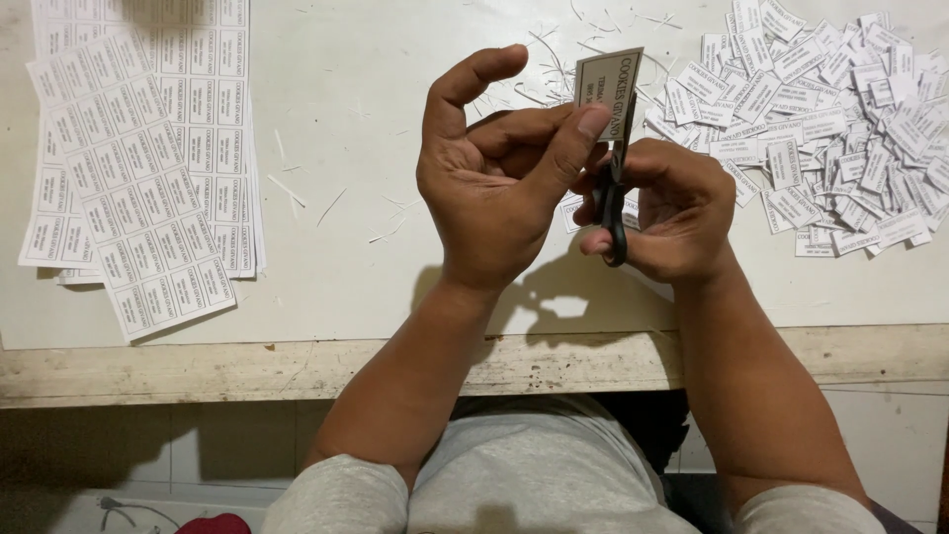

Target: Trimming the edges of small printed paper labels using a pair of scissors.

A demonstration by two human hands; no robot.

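Observation:
My left hand (pixel 494 183) pinches a small printed white paper label (pixel 606 87) between thumb and fingers, holding it upright above the table. My right hand (pixel 667 208) grips black-handled scissors (pixel 615 203), whose blades point up along the label's right edge. Both hands are raised close together over the middle of the white table (pixel 366 257).
Uncut sheets of printed labels (pixel 138 158) lie stacked at the left. A heap of cut labels (pixel 820 129) covers the right. Thin paper trimmings (pixel 554 59) are scattered at the back. The table's worn wooden front edge (pixel 247 371) runs below my arms.

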